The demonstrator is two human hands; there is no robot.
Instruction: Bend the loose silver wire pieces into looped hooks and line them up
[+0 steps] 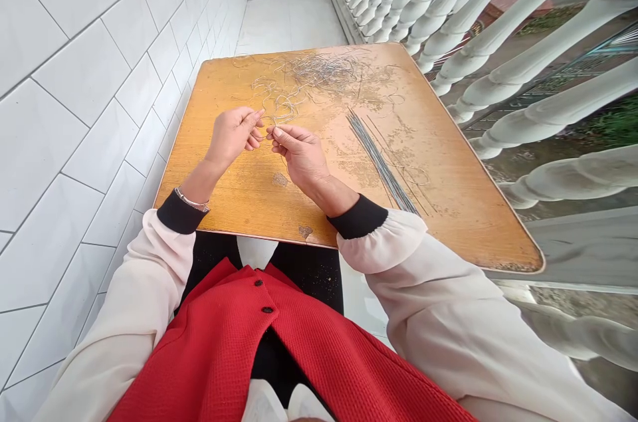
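Observation:
Above the near left part of the wooden table (319,206), my left hand (233,135) and my right hand (303,155) are close together with a small gap between them. Thumb and fingertips of each hand are pinched on thin wire (285,109), which loops up from the fingers toward the back. A strand also hangs below my right hand. Whether both hands grip the same strand is hard to see. To the right of my right hand lies a bundle of straight grey wires (381,159), with a few loose ones beside it.
A tangled heap of thin wire (329,70) covers the back of the table. White tiled wall (74,109) runs along the left. A white balustrade (478,86) borders the right side, close to the table's edge.

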